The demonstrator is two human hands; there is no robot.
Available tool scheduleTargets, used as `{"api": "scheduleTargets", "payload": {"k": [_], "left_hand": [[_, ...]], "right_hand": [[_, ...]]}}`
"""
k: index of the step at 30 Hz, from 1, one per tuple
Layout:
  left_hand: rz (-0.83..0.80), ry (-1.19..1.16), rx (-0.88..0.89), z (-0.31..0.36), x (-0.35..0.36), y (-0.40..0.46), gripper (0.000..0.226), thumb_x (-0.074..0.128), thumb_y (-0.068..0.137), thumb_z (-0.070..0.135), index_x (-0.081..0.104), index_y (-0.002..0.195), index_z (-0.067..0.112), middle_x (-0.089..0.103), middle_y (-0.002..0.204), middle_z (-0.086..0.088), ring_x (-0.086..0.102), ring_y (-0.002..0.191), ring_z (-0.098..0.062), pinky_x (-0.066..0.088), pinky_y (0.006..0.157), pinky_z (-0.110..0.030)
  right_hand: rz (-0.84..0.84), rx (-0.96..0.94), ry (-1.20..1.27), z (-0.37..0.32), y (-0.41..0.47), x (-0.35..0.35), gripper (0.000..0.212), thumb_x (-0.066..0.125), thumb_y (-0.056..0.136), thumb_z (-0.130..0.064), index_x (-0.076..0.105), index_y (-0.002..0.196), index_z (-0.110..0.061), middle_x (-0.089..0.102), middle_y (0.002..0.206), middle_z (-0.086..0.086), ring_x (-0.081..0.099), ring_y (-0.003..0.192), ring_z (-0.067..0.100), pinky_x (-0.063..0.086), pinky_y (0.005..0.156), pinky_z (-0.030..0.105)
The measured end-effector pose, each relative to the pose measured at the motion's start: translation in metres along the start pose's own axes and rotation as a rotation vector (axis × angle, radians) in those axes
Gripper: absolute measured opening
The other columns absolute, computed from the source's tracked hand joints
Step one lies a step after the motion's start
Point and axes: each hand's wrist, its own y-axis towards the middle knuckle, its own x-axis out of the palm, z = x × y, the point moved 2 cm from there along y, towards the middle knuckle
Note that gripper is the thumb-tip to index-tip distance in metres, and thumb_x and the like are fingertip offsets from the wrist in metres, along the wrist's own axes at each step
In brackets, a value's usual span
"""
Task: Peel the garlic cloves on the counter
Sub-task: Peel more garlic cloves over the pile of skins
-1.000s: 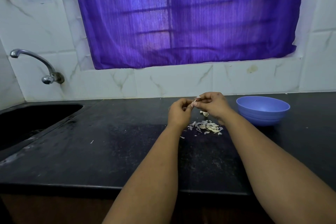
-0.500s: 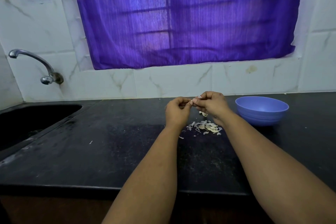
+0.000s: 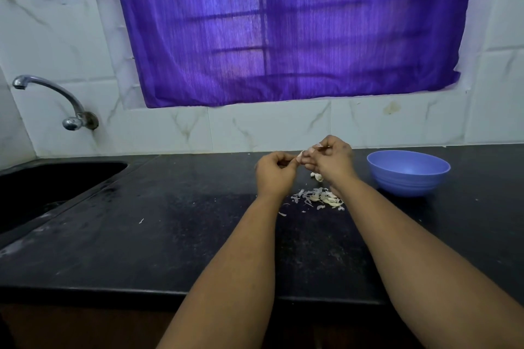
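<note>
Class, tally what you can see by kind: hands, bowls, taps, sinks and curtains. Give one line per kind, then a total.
Hands: 2, left hand and right hand
Bowls: 1, blue bowl
Taps: 1, tap
Sinks: 1, sink
Curtains: 1, purple curtain
Total: 6

The black counter [image 3: 170,235] lies open across its near and left-middle stretch, with only a stray flake of skin [image 3: 141,221] there. To the far left the sink [image 3: 42,187] drops away, and the tap [image 3: 56,99] arches above it from the wall. On the right, the blue bowl [image 3: 408,176] stands by the far edge. Between bowl and centre, a scatter of garlic peels [image 3: 320,198] and a few cloves [image 3: 317,176] take up the surface. A narrow bare strip runs between peels and bowl
</note>
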Motion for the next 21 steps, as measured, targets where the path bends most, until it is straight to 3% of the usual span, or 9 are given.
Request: {"api": "scheduleTargets", "payload": {"k": [4, 7, 11, 14, 17, 19, 21], "left_hand": [[-0.012, -0.049, -0.029, -0.002, 0.003, -0.002, 0.013, 0.074, 0.084, 0.024, 0.074, 0.085, 0.011, 0.068, 0.070, 0.003, 0.060, 0.063, -0.007, 0.050, 0.061, -0.023], [0.009, -0.113, -0.060, -0.001, 0.001, -0.002, 0.004, 0.074, 0.084, 0.016, 0.072, 0.085, 0.013, 0.069, 0.077, -0.001, 0.063, 0.071, -0.010, 0.055, 0.067, -0.026], [0.003, -0.141, -0.069, -0.002, 0.000, -0.002, 0.007, 0.074, 0.082, 0.009, 0.073, 0.089, 0.011, 0.069, 0.079, -0.002, 0.062, 0.072, -0.008, 0.052, 0.066, -0.022], [-0.008, -0.127, -0.075, -0.001, 0.000, -0.002, 0.010, 0.075, 0.081, 0.008, 0.073, 0.091, 0.010, 0.069, 0.078, 0.001, 0.063, 0.073, -0.008, 0.055, 0.070, -0.023], [-0.001, -0.110, -0.071, -0.001, 0.000, -0.002, 0.012, 0.077, 0.079, 0.009, 0.075, 0.089, 0.013, 0.069, 0.077, 0.003, 0.063, 0.072, -0.007, 0.058, 0.074, -0.027], [0.001, -0.090, -0.064, -0.002, -0.001, -0.001, 0.011, 0.078, 0.078, 0.011, 0.075, 0.088, 0.015, 0.069, 0.077, 0.004, 0.064, 0.073, -0.006, 0.058, 0.075, -0.028], [0.002, -0.082, -0.058, -0.002, -0.001, -0.001, 0.011, 0.078, 0.078, 0.012, 0.074, 0.088, 0.014, 0.070, 0.078, 0.004, 0.064, 0.074, -0.006, 0.058, 0.075, -0.029]], "right_hand": [[0.063, 0.020, -0.104, 0.004, 0.007, -0.008, 0.015, 0.058, 0.095, -0.009, 0.053, 0.083, -0.017, 0.071, 0.084, 0.017, 0.073, 0.074, 0.025, 0.059, 0.072, 0.038], [0.075, 0.016, -0.309, 0.005, 0.009, -0.015, 0.017, 0.060, 0.093, -0.007, 0.056, 0.078, -0.015, 0.069, 0.079, 0.009, 0.071, 0.072, 0.021, 0.059, 0.079, 0.046], [-0.023, -0.023, -0.707, 0.000, 0.006, -0.020, 0.015, 0.054, 0.096, -0.014, 0.069, 0.096, -0.011, 0.071, 0.090, 0.004, 0.070, 0.083, 0.020, 0.053, 0.074, 0.028], [-0.019, -0.050, -0.705, -0.003, 0.005, -0.021, 0.024, 0.052, 0.095, -0.009, 0.067, 0.113, -0.012, 0.070, 0.103, 0.007, 0.068, 0.090, 0.018, 0.050, 0.076, 0.023], [0.024, -0.091, -0.581, -0.005, 0.005, -0.022, 0.015, 0.063, 0.089, -0.005, 0.071, 0.102, -0.008, 0.070, 0.082, 0.004, 0.066, 0.064, 0.005, 0.043, 0.056, 0.005], [0.023, -0.105, -0.497, -0.008, 0.005, -0.021, 0.007, 0.069, 0.086, -0.009, 0.073, 0.092, -0.009, 0.068, 0.069, 0.000, 0.063, 0.053, 0.002, 0.048, 0.056, 0.009], [-0.040, -0.117, -0.462, -0.010, 0.004, -0.017, 0.003, 0.073, 0.084, -0.014, 0.073, 0.086, -0.015, 0.068, 0.069, -0.001, 0.065, 0.061, 0.007, 0.054, 0.066, 0.020]]}}
